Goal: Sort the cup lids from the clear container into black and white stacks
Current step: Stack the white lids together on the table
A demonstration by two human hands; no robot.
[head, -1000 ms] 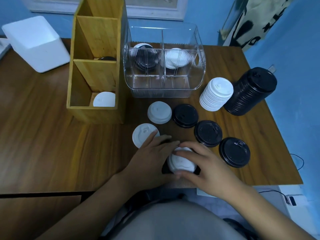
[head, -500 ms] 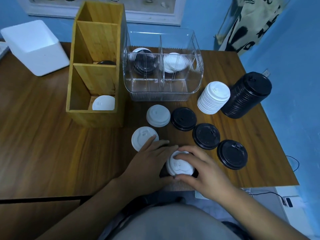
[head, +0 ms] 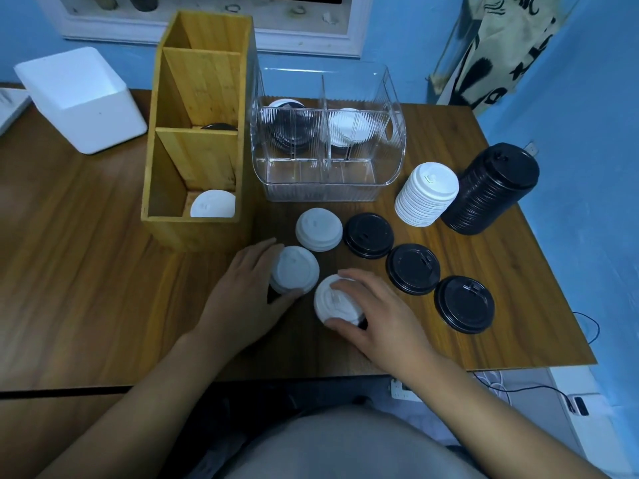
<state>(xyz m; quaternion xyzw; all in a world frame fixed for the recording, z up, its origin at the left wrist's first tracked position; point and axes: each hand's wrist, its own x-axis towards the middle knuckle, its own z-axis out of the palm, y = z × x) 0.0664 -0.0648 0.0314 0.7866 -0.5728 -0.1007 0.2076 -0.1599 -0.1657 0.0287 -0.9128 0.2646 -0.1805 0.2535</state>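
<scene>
Two hands were occupied in the lower middle of the frame, both over the wooden table (head: 86, 271). The left hand (head: 242, 292) had fingers and thumb curled round the leftward white lid (head: 295, 271). The right hand (head: 378, 318) arched over the central white lid (head: 332, 302) and pinched its rim, and a sliver of black showed under that lid's lower right edge. One loose white lid (head: 318, 229) lay just above them, untouched. Three single black lids ran in a diagonal toward the lower right: the upper black lid (head: 368, 235), the middle black lid (head: 412, 268) and the lower black lid (head: 464, 304). At right of centre stood the white stack (head: 427, 194), with the taller black stack (head: 491, 188) touching it on its right. The clear container (head: 321, 193) sat at upper centre, with black lids (head: 290, 133) in its left compartment and white lids (head: 347, 127) in its right. Left of it stood a wooden organizer (head: 193, 150), with one boxed white lid (head: 212, 203) in its nearest compartment. A white box (head: 79, 98) occupied the upper left.
</scene>
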